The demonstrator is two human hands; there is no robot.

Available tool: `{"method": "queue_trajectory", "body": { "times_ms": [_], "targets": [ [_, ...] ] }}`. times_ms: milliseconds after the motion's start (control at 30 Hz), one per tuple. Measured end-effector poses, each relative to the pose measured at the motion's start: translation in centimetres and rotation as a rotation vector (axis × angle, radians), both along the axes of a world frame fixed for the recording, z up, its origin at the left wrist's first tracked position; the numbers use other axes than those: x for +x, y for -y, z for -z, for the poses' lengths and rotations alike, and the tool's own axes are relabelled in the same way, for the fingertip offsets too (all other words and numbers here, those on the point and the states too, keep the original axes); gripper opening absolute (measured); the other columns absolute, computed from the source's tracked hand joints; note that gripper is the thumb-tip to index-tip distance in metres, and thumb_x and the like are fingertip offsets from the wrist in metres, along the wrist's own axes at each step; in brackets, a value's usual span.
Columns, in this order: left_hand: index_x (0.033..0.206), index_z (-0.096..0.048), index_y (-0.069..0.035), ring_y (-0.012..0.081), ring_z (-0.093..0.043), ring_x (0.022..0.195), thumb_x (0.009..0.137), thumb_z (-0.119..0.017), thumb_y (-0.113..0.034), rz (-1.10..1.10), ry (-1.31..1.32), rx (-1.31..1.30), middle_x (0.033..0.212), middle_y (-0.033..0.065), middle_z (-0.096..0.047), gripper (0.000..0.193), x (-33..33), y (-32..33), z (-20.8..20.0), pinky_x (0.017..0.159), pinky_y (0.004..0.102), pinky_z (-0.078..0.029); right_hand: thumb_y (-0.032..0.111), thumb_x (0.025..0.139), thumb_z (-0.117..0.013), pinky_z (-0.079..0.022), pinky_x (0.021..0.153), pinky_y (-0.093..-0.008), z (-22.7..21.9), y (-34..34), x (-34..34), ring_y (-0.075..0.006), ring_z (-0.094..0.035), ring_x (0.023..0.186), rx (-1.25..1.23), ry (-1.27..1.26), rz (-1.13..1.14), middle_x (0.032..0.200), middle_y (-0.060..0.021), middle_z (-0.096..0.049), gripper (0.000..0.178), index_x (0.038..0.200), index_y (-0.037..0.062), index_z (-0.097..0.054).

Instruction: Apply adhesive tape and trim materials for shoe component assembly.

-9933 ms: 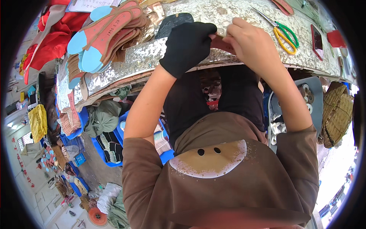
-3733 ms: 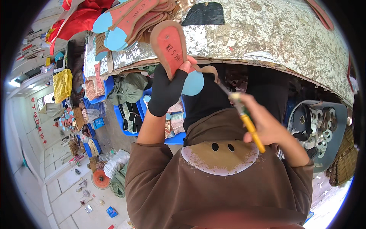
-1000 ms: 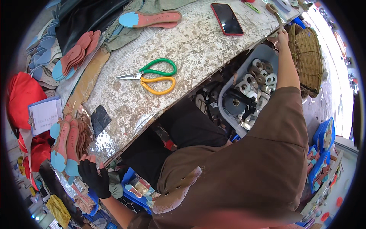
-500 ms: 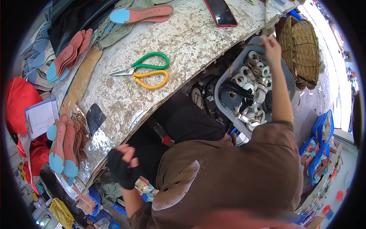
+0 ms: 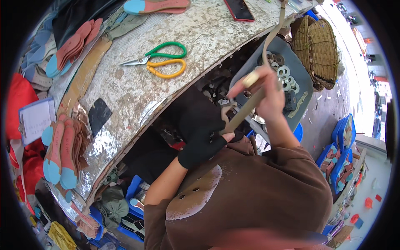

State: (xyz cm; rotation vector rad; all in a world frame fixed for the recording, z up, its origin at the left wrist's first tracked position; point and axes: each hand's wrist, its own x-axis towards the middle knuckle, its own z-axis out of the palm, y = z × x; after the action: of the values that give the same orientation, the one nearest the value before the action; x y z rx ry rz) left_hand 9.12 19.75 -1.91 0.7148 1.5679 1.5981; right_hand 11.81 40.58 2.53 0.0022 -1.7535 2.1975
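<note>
A long tan strip of tape [image 5: 273, 36] curves down from the worktable's far edge, past the grey tub and between my hands. My left hand [image 5: 204, 143], in a black fingerless glove, is closed on its lower end in front of my lap. Higher up, my right hand [image 5: 271, 98] is closed round the same strip; it is partly blurred, its index finger stretched out with a pale wrap on it. Behind that hand, the grey plastic tub [image 5: 307, 81] holds several white and tan tape rolls [image 5: 284, 72], some of them hidden by the hand.
On the worn worktable [image 5: 125, 89] lie scissors [image 5: 166, 62] with green and yellow handles, a phone [image 5: 240, 10] and stacked pink-and-blue insoles [image 5: 66, 146]. A clipboard [image 5: 37, 121] is at the left. A wicker basket [image 5: 321, 48] stands beyond the tub, blue crates [image 5: 343, 141] at the right.
My right hand has come down from the tub's far side, drawing out the strip. My left hand has moved right from the table edge and taken hold of the strip's end.
</note>
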Motion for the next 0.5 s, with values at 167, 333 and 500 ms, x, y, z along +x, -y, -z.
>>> {"method": "queue_trajectory", "body": {
  "times_ms": [167, 333, 500],
  "targets": [
    [0.088, -0.070, -0.003, 0.0165, -0.059, 0.071, 0.082, -0.076, -0.017, 0.061, 0.003, 0.034, 0.077, 0.0075, -0.063, 0.016, 1.4, 5.4, -1.0, 0.064, 0.0307, -0.044, 0.045, 0.106, -0.025, -0.048, 0.073, -0.0366, -1.7, -7.0, -1.6, -0.0229, -0.059, 0.074, -0.089, -0.065, 0.275, 0.082, -0.0118, -0.062, 0.050, 0.102, 0.0047, -0.054],
    [0.087, -0.070, -0.003, 0.0178, -0.060, 0.072, 0.083, -0.076, -0.017, 0.031, -0.237, -0.012, 0.075, 0.0077, -0.062, 0.016, 1.6, 12.4, -0.2, 0.066, 0.0303, -0.045, 0.043, 0.105, -0.034, -0.046, 0.078, -0.0332, 0.0, -14.5, -0.7, -0.0183, -0.053, 0.083, -0.181, 0.046, 0.363, 0.088, -0.0060, -0.057, 0.042, 0.107, 0.0073, -0.055],
    [0.087, -0.072, -0.003, 0.0184, -0.061, 0.074, 0.084, -0.073, -0.016, -0.096, 0.214, -0.281, 0.081, 0.0080, -0.065, 0.014, 3.0, 19.5, -1.4, 0.067, 0.0296, -0.045, 0.044, 0.105, -0.032, -0.048, 0.082, -0.0344, 5.4, -20.1, 1.3, -0.0197, -0.058, 0.088, -0.120, 0.335, 0.580, 0.095, -0.0079, -0.062, 0.044, 0.110, 0.0055, -0.055]
  ]
}}
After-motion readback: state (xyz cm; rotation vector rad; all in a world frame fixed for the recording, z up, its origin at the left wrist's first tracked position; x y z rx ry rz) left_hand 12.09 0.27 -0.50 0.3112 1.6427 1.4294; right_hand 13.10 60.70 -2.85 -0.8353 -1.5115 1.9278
